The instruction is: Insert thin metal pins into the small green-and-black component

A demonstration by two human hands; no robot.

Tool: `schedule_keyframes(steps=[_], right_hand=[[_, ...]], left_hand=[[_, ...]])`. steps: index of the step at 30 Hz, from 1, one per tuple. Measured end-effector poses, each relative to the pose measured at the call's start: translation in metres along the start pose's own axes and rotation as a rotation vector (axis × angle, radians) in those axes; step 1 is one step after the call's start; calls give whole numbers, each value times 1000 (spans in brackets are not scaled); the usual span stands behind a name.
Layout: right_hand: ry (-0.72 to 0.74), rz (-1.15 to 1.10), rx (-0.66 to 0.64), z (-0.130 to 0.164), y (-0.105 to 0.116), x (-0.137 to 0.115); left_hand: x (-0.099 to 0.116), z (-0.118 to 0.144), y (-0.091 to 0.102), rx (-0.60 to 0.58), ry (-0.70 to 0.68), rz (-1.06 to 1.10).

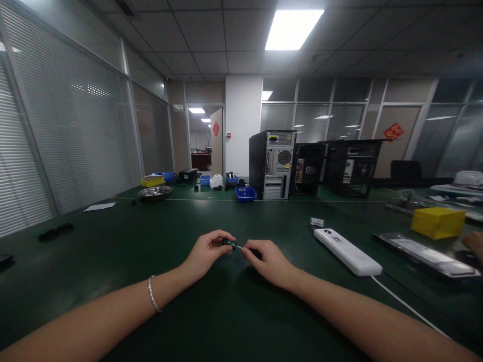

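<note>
My left hand [207,252] is closed, with thumb and fingers pinching a small green circuit board [230,244] with dark parts on it. Facing it, my right hand [268,260] holds a thin, light-coloured rod [239,247] between thumb and forefinger. The rod's far end meets the board's right edge or lies very close to it; which of these I cannot tell. Most of the rod is hidden in my right fingers. Both hands are just above the dark green table [181,322], in front of me.
To the right lies a white power strip [347,251] with its cable. Beyond it are a flat metal-and-black device [430,255], a yellow box [437,222] and another person's hand [474,244]. Computer cases [281,163], a blue tray [245,194] and a metal bowl [155,192] stand at the back.
</note>
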State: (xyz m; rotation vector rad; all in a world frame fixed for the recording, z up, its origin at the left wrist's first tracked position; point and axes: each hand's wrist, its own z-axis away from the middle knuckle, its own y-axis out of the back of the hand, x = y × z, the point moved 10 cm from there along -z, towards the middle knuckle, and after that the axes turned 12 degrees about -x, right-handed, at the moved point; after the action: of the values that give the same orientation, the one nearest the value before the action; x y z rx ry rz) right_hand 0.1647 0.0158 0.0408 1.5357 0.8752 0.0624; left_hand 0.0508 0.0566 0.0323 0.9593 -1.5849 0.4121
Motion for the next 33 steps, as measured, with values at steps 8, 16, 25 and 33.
schedule_keyframes(steps=[8, 16, 25, 33], right_hand=[[6, -1, 3, 1, 0, 0], [37, -22, -8, 2, 0, -3], [45, -109, -14, 2, -1, 1], [-1, -81, 13, 1, 3, 6]], left_hand=[[-4, 0, -4, -37, 13, 77], [-16, -2, -3, -32, 37, 198], [-18, -2, -6, -14, 62, 263], [-10, -2, -15, -216, 71, -87]])
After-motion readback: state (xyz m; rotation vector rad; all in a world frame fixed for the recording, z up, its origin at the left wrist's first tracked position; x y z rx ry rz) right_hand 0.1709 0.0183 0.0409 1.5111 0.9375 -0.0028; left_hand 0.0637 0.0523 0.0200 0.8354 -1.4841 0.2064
